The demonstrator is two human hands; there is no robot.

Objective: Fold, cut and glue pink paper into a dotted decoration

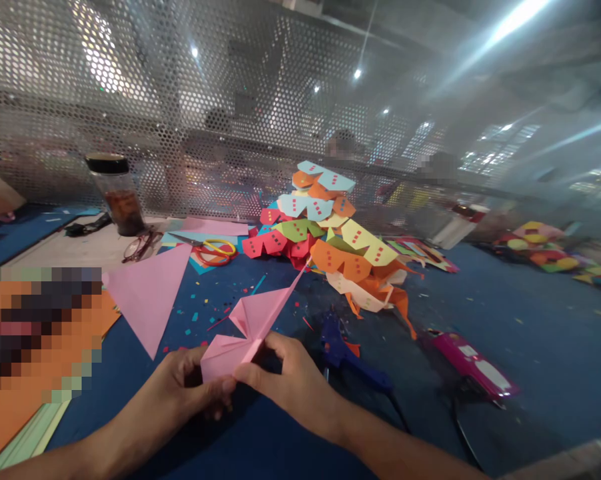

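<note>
A folded pink paper (260,312) is held above the blue table (280,433), its long thin tip pointing up and right. My left hand (190,390) pinches its lower left part between thumb and fingers. With thumb and fingers closed, my right hand (293,377) grips its lower middle edge. A pink paper triangle (150,293) lies flat to the left. Beyond the hands is a pile of folded paper shapes (300,230) in several colours, many with small red or dark squares.
Red and yellow scissors (213,252), glasses (139,245) and a lidded jar (118,200) stand or lie at the back left. A blue glue gun (353,360) and a magenta device (475,367) with cords are on the right. Orange sheets (25,400) lie left.
</note>
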